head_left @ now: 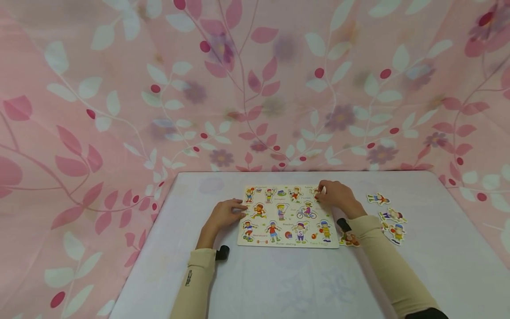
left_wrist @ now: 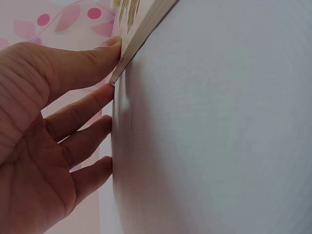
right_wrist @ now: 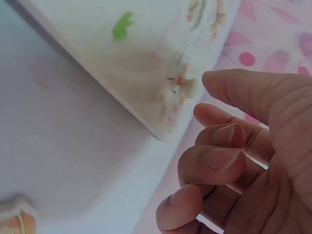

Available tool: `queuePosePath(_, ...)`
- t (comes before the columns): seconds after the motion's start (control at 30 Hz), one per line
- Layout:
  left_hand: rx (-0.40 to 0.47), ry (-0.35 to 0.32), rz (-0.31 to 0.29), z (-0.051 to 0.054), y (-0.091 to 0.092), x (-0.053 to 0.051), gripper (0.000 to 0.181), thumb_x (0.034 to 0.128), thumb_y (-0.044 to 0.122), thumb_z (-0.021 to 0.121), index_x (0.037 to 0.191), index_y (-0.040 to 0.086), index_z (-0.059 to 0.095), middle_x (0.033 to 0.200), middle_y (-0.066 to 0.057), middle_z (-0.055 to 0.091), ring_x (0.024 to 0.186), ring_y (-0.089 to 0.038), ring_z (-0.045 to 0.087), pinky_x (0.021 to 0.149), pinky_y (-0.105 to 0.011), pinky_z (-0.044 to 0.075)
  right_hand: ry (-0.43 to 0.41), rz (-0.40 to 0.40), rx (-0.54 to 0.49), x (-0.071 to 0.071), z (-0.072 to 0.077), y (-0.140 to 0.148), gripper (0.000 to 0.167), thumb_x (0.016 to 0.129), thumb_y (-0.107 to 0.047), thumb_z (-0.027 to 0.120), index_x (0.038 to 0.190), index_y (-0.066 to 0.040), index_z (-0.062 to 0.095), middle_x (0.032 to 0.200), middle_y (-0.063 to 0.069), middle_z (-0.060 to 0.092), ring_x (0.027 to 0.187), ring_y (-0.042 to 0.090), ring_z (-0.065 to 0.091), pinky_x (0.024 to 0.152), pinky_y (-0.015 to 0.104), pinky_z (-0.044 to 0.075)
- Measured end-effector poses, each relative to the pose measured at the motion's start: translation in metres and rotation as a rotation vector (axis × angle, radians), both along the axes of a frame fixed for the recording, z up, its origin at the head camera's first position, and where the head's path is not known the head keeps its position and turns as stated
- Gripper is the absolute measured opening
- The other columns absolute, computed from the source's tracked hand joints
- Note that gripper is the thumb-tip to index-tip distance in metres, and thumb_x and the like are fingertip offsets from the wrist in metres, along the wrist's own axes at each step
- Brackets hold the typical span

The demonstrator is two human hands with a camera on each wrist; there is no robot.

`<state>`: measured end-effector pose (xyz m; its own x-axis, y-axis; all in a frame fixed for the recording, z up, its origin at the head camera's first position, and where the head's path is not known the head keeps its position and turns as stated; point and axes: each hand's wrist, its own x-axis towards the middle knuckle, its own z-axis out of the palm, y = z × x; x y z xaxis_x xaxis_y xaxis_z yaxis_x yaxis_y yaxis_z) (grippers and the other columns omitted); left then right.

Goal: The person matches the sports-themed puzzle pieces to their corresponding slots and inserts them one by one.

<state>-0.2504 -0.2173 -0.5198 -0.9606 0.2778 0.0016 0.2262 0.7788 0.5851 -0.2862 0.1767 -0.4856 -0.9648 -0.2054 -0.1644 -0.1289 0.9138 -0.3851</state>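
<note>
A white puzzle board [head_left: 287, 246] printed with sports figures lies on the table, many figure pieces set in it. My left hand [head_left: 225, 214] is at its left edge. In the left wrist view, the thumb [left_wrist: 92, 63] is on the board's top edge and the index fingertip meets its side, so the two pinch the edge. My right hand [head_left: 336, 195] hovers over the board's upper right corner, beside a figure [head_left: 316, 195] partly hidden by the fingers. Seen from the right wrist, its thumb and index finger are slightly apart, the other fingers loosely curled, with nothing visible between them.
Loose figure pieces lie right of the board: one at the back [head_left: 378, 199], two overlapping in front of it [head_left: 392, 215], and one near the board's lower right corner [head_left: 349, 239], partly under the right wrist. A pink floral cloth [head_left: 255, 88] hangs behind the white table [head_left: 279, 288].
</note>
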Motion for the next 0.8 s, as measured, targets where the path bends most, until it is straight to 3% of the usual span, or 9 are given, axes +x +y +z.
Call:
queuePosePath(0.23, -0.001, 0.012, 0.002, -0.002, -0.001, 0.000, 0.024, 0.0853, 0.021, 0.078, 0.108, 0.016, 0.078, 0.132, -0.004, 0.063, 0.134, -0.029, 0.047, 0.110, -0.051, 0.034, 0.050, 0.018, -0.010, 0.012, 0.007, 0.000, 0.029, 0.094, -0.034, 0.065, 0.110, -0.010, 0.062, 0.071, 0.003, 0.057, 0.061, 0.019, 0.048, 0.051, 0.032, 0.037)
queuePosePath(0.8, -0.011, -0.009, 0.003, -0.004, -0.001, -0.001, 0.024, 0.0862, 0.023, 0.078, 0.110, 0.018, 0.078, 0.133, -0.003, 0.062, 0.135, -0.027, 0.046, 0.111, -0.049, 0.033, 0.170, 0.026, -0.039, 0.056, 0.032, 0.012, 0.028, 0.095, -0.030, 0.065, 0.115, -0.012, 0.062, 0.069, 0.000, 0.053, 0.052, 0.017, 0.044, 0.044, 0.030, 0.035)
